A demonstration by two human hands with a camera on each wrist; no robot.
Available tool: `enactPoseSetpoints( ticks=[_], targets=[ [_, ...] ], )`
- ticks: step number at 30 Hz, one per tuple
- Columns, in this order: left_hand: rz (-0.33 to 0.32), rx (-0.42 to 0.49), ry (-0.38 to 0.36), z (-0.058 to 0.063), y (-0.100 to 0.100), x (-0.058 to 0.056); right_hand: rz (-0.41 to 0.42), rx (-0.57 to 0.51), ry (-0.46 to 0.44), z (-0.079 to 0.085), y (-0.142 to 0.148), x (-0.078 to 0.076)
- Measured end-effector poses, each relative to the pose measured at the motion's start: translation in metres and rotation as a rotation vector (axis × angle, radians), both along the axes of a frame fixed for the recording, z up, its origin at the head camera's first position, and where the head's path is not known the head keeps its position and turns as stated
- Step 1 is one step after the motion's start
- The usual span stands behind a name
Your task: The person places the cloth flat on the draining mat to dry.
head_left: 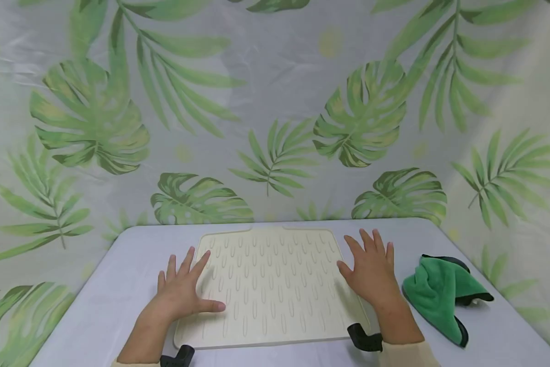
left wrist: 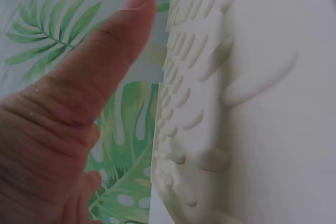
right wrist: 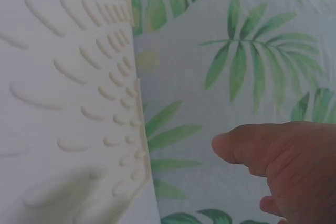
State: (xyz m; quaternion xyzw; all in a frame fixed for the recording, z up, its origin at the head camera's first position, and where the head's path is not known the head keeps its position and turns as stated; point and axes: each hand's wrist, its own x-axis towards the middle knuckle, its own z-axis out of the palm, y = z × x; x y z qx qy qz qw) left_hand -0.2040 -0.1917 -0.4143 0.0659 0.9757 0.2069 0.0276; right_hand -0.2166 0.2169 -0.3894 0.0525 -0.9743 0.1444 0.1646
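Observation:
A cream mat with raised oval ridges [head_left: 267, 285] lies flat on the white-covered table. Over its left edge my left hand [head_left: 181, 290] is held with fingers spread and the thumb stretched inward above the ridges. At the opposite edge my right hand [head_left: 371, 267] has its fingers spread too, holding nothing. In the left wrist view the thumb [left wrist: 105, 61] is straight beside the mat [left wrist: 283, 140]. The right wrist view has the thumb [right wrist: 247, 145] apart from the mat [right wrist: 63, 119]. Both hands appear to hover, with shadows on the mat.
A crumpled green cloth with black edging [head_left: 440, 293] lies on the table [head_left: 105, 311] to the right of my right hand. Behind the table hangs a leaf-printed curtain [head_left: 279, 76]. A black wrist mount shows at each wrist.

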Motion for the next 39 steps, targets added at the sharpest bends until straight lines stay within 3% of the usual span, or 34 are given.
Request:
enactPoseSetpoints(
  ticks=[5,13,24,33,39],
  targets=[
    [0.009,-0.053,-0.054,-0.006,0.002,-0.002,-0.053,-0.034,-0.031,0.006,0.015,0.0],
    [0.019,-0.029,-0.154,-0.015,0.002,-0.002,-0.127,-0.079,-0.166,0.007,0.051,0.002],
    [0.011,-0.01,-0.165,-0.014,0.002,-0.002,-0.188,-0.115,-0.264,0.016,0.094,0.006],
    [-0.001,0.025,-0.178,-0.022,-0.002,-0.006,-0.337,-0.273,-0.419,-0.005,0.145,0.01],
    [0.003,0.017,-0.167,-0.024,-0.002,-0.006,-0.383,-0.311,-0.513,-0.019,0.163,0.011]
  ],
)
